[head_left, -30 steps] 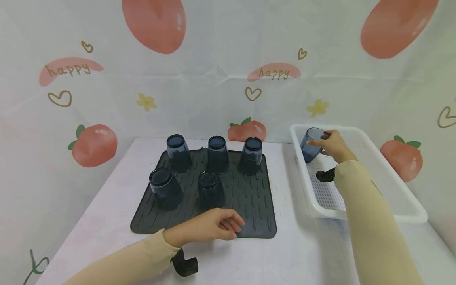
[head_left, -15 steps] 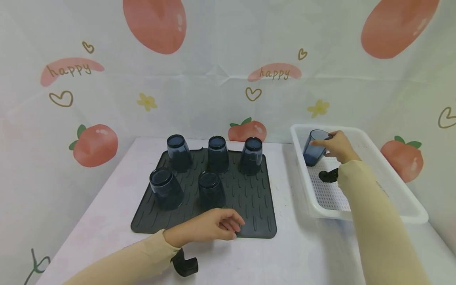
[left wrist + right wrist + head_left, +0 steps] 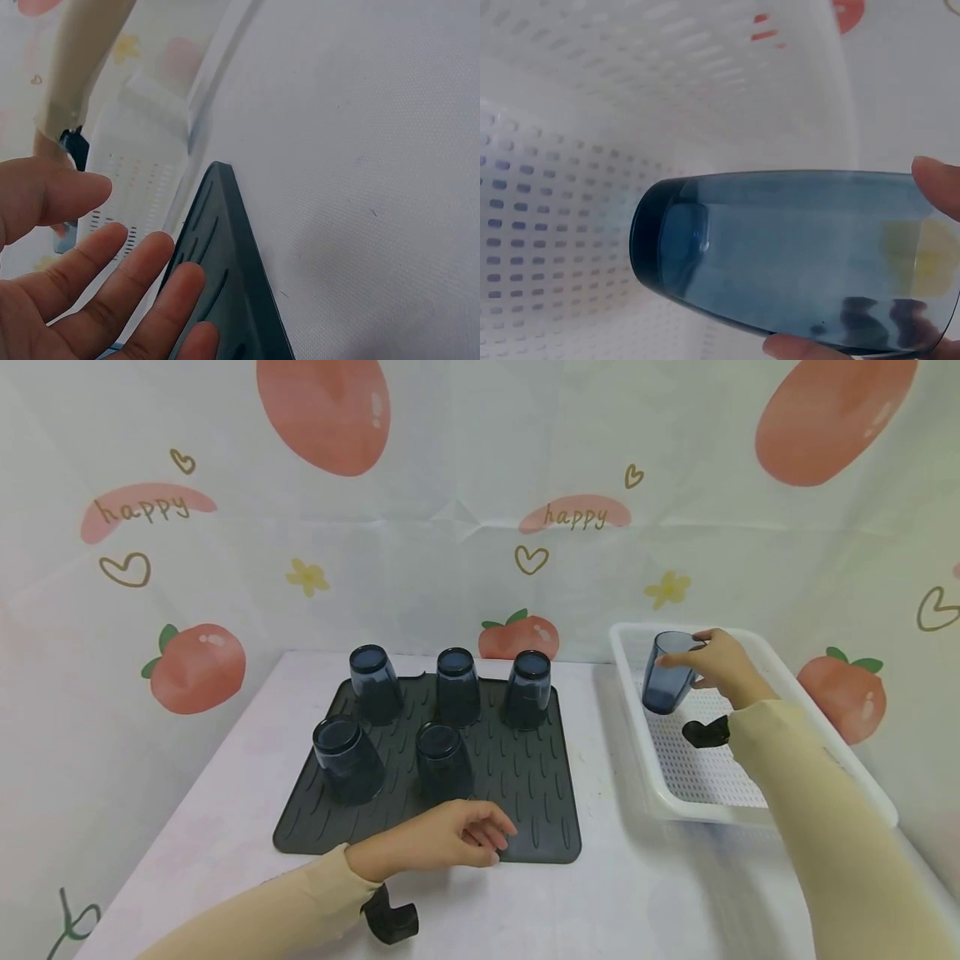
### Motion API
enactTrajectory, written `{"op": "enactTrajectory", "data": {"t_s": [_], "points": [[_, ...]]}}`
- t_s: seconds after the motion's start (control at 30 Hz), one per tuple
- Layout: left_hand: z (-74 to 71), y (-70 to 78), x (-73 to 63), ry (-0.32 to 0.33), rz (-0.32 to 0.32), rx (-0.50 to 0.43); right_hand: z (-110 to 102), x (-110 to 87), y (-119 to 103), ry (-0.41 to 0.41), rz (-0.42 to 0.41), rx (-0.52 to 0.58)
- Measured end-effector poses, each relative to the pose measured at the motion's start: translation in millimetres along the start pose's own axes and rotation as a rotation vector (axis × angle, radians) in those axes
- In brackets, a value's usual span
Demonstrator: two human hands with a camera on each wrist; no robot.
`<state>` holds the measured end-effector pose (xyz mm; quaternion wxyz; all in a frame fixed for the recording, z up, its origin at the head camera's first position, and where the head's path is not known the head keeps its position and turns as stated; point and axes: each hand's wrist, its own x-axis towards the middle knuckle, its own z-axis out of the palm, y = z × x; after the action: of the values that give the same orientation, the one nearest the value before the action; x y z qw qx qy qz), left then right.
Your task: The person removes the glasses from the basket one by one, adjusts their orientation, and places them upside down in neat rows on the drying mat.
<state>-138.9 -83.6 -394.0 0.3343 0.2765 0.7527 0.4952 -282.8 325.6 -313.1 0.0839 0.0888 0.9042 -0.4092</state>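
Note:
Near its rim, my right hand [image 3: 726,667] grips a clear blue drinking glass [image 3: 667,681], tilted with its thick base down, inside the white basket [image 3: 652,777]. In the right wrist view the glass [image 3: 780,247] lies across the frame, thumb and fingertips on either side of its mouth end. My left hand [image 3: 450,835] hovers loosely over the front edge of the dark drying mat [image 3: 517,827], holding nothing. Several upside-down blue glasses stand on the mat; the front middle glass [image 3: 444,764] is nearest to that hand.
Three glasses form the mat's back row, among them the right one [image 3: 528,689]. The front left glass [image 3: 348,760] stands at the mat's left side. A patterned cloth [image 3: 450,460] hangs behind the white table [image 3: 622,893]. The basket has tall walls and a perforated floor.
My right hand has shifted slightly right with the glass, and the glass has moved away from the basket's left wall. My left hand stays in place.

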Motion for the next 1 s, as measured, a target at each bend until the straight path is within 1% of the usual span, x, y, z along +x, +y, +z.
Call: {"op": "enactTrajectory", "data": {"t_s": [0.17,0.4,0.47,0.6,0.7,0.8,1.0], "points": [[-0.2,0.8,0.4,-0.002,0.005,-0.001,-5.5,-10.2,-8.7,0.048,-0.027,0.027],[-0.5,0.5,0.8,-0.003,0.009,-0.010,-9.9,-20.0,-12.1,0.089,-0.078,0.143],[-0.4,0.7,0.5,-0.004,0.009,-0.011,-10.7,-24.4,-14.2,0.112,-0.085,0.148],[-0.4,1.4,-0.2,-0.003,0.011,-0.005,-13.9,-35.8,-20.2,0.163,-0.084,0.116],[-0.4,1.5,-0.7,-0.001,0.012,0.003,-15.1,-41.7,-24.5,0.197,-0.086,0.142],[-0.3,0.8,-1.1,-0.001,0.010,0.010,-12.9,-45.0,-27.4,0.235,-0.106,0.240],[-0.1,-1.5,-1.3,-0.004,0.006,0.008,-7.2,-54.7,-29.3,0.278,-0.172,0.557]]}}
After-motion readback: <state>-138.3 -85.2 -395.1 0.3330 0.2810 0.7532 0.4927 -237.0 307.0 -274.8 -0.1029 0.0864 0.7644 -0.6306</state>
